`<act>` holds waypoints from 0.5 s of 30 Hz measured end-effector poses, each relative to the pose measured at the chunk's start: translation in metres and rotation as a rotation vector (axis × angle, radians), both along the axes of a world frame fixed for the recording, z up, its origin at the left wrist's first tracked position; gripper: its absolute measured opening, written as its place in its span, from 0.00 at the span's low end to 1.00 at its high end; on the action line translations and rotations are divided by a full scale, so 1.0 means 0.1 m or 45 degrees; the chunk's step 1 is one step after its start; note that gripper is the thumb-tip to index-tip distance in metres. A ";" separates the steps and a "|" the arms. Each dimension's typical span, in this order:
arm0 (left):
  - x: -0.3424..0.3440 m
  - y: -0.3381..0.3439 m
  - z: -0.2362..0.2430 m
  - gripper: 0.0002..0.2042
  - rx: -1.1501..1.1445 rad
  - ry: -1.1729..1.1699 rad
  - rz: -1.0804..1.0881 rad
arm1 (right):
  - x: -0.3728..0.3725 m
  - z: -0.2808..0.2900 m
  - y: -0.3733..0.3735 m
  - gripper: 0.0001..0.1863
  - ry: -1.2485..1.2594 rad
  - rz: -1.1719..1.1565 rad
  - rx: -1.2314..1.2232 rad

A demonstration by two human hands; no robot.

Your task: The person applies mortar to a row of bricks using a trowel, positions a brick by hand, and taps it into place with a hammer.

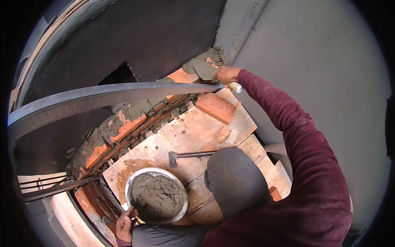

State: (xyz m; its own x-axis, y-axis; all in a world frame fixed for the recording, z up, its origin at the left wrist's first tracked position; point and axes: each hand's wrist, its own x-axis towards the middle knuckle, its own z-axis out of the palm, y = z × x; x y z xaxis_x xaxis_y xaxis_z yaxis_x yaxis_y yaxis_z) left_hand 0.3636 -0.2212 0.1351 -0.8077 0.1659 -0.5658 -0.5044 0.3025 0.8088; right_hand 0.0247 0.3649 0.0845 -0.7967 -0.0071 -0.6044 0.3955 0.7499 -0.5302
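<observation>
My right hand (226, 75) is closed around the handle of a trowel (204, 70), its blade lying against wet grey mortar (217, 54) at the far end of a low brick wall (128, 126). Mortar covers much of the wall's top, with orange brick faces showing through. At the lower left, my left hand (124, 224) has its fingers curled at the rim of a round white bucket (185, 206). Grey mortar (158, 197) fills much of this bucket. The hidden fingertips leave the exact grip partly unclear.
A grey metal bar (82, 99) crosses above the wall. A loose brick (216, 108) and a hatchet-like hammer (173, 159) lie on the pale boards (164, 144), near my grey-clad knee (236, 177). A grey plastered wall (329, 82) rises on the right, a dark panel (144, 33) behind.
</observation>
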 end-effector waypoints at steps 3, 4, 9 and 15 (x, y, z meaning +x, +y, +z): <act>0.02 -0.06 0.00 0.36 0.006 -0.019 0.010 | 0.06 0.10 0.02 0.18 -0.085 -0.454 -0.463; 0.03 -0.07 0.00 0.36 0.002 -0.035 0.010 | 0.07 0.13 0.08 0.19 -0.048 -0.640 -0.521; 0.05 -0.07 -0.07 0.35 0.045 0.003 0.025 | -0.01 -0.09 0.15 0.20 -0.160 -0.788 -0.812; 0.07 -0.06 -0.01 0.34 0.024 -0.014 0.043 | 0.63 0.14 -0.26 0.19 0.038 -0.682 -0.853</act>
State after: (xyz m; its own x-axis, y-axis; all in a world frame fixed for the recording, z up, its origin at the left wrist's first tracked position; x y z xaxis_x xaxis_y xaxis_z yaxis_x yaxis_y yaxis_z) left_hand 0.3704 -0.2267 0.1342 -0.8066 0.1497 -0.5718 -0.5230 0.2698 0.8085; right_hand 0.0878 0.3387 0.0983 -0.8101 0.0269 -0.5857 0.5857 -0.0094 -0.8105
